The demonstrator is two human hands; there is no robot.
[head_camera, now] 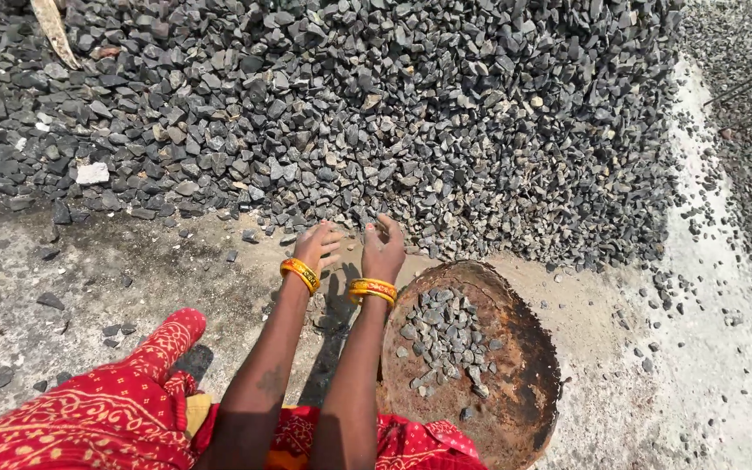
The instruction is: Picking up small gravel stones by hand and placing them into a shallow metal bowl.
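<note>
The person wore red cloth [97, 418] printed with fine white and yellow patterns, draped across the lower left of the frame. Both forearms were bare. A yellow-orange bangle [300, 274] circled the wrist of the left hand [318, 246], and a stacked pair of matching bangles [372, 290] the wrist of the right hand [384, 250]

You've got no packages, labels, signs or screens in view here.
</note>
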